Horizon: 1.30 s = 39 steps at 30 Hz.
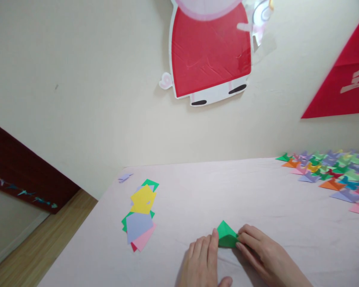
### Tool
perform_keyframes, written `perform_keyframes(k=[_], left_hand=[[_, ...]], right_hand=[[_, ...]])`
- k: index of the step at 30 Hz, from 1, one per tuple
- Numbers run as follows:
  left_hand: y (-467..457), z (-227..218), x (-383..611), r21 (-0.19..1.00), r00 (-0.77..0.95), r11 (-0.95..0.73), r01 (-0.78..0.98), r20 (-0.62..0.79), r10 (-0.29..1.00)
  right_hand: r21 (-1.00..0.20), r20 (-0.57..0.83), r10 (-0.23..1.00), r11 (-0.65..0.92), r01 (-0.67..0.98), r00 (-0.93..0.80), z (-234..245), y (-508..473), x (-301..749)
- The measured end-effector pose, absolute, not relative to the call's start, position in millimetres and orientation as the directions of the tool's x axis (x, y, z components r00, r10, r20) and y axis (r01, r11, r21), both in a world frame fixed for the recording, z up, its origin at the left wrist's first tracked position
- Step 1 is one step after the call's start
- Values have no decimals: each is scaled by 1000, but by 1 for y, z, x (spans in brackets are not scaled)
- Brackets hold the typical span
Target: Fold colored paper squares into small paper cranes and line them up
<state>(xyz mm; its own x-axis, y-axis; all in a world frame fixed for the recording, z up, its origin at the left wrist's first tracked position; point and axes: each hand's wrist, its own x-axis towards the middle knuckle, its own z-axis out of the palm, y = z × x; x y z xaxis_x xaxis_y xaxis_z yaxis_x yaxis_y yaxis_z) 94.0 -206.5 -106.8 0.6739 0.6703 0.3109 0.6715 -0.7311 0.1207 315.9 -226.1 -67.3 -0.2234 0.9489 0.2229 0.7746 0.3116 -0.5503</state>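
Note:
A folded piece of green origami paper (227,236) lies on the pale cloth-covered table, its peak pointing away from me and a darker folded flap along its near side. My left hand (202,259) rests flat with the fingers stretched out, the index fingertip touching the paper's left edge. At the right corner, my right hand (261,249) pinches the paper between thumb and fingers. The fingertips hide that corner.
Loose coloured paper squares (140,227) overlap in a pile to the left. Beyond them lies a small lilac folded piece (125,177). Several rows of folded paper figures (332,175) stand at the far right. A wall (107,99) rises behind the table (185,191).

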Motion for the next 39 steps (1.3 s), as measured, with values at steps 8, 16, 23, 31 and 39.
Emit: perform_keyframes(k=[8,16,23,31,39], left_hand=[[-206,-95,95,31,705,-744,668,296,645],[-202,-82,101,91,692,-739,667,292,661],[-200,-79,100,88,712,-753,652,272,648],[-205,-86,102,-135,706,-749,649,474,526],[-207,-95,106,-261,766,-758,598,464,444]], right_hand=[[-653,141,987,147,743,-72,-73,-220,314],[-521,217,963,254,815,-161,-78,-217,313],[-484,255,955,264,834,-155,-78,-217,313],[-445,283,946,276,852,-158,-78,-217,311],[-420,333,928,305,855,-168,-82,-217,311]])
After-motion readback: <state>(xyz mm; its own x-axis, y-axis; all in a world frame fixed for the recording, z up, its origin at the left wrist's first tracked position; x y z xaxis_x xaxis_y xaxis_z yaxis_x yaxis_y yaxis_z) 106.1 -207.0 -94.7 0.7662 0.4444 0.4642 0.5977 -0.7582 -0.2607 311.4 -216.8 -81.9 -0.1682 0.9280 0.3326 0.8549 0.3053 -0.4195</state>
